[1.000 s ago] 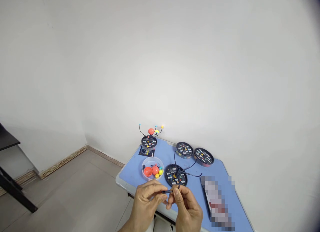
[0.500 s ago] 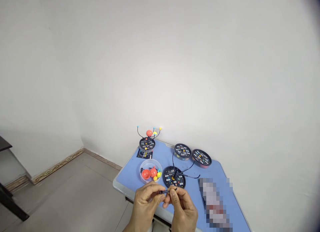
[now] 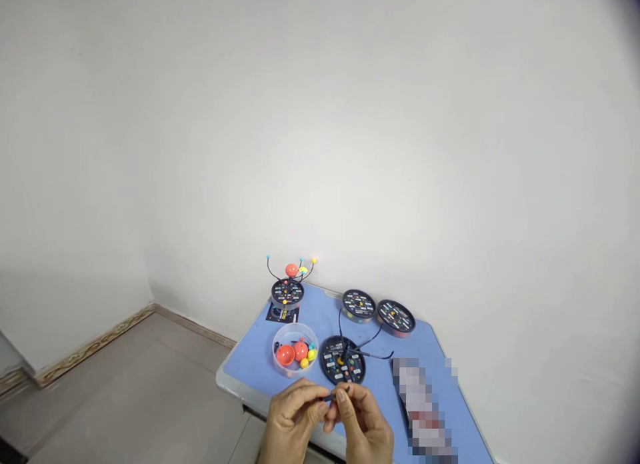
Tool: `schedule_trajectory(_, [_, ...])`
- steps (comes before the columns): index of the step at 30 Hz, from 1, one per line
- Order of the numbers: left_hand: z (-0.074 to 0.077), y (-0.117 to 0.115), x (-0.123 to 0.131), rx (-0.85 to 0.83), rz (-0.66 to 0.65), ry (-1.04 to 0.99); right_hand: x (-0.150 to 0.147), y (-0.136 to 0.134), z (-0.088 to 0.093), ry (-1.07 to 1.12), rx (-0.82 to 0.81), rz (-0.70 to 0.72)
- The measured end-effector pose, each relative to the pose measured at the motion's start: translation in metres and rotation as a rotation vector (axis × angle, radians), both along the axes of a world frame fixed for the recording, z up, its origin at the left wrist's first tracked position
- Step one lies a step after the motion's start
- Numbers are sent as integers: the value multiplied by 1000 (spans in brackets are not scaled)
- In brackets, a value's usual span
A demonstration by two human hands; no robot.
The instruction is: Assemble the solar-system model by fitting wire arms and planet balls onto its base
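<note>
Two bare hands at a small blue table (image 3: 250, 361), seen from the head: the left hand (image 3: 293, 414) pinches a slender black part (image 3: 326, 397) between thumb and forefinger, and the right hand (image 3: 363, 424) pinches the same part toward its other end, so that the piece lies between the two sets of fingertips, near the table's front edge; its exact shape is largely hidden by the fingers. Just beyond the hands lies a dark printed disc (image 3: 330, 369), from whose centre several thin black arms (image 3: 373, 355) extend, one rising upright and others slanting to the right. To the left of the disc, a translucent round tub (image 3: 287, 331) contains a red half-shell (image 3: 285, 355), a red ball (image 3: 301, 351) and smaller yellow pieces (image 3: 305, 363). At the far left corner, an assembled model (image 3: 291, 270) bears coloured balls on curved arms above its round base, near a dark printed card (image 3: 276, 314). Two round containers (image 3: 359, 305) with dark printed tops sit side by side along the back; at right lies a long flat item (image 3: 425, 411), its surface obscured by pixelation
</note>
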State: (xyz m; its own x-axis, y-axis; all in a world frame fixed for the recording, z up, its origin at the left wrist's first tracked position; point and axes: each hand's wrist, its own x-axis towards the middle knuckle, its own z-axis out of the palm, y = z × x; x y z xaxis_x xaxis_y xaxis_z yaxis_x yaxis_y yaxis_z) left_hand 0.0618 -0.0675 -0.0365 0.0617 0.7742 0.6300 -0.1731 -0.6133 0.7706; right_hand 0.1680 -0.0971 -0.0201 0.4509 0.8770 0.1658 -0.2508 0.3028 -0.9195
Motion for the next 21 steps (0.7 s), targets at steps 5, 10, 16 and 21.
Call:
schedule_trajectory(5, [17,16,24,-50,22,96,37,16,23,-100,-24,202])
schedule_trajectory(10, [46,57,42,-97,83,317,78,68,50,-182,-84,230])
schedule_trajectory(16, [36,86,24,-45,312,357,108,103,56,-198,-128,187])
schedule_trajectory(21, [27,91,16,-54,307,491,112,98,42,-210,-157,157])
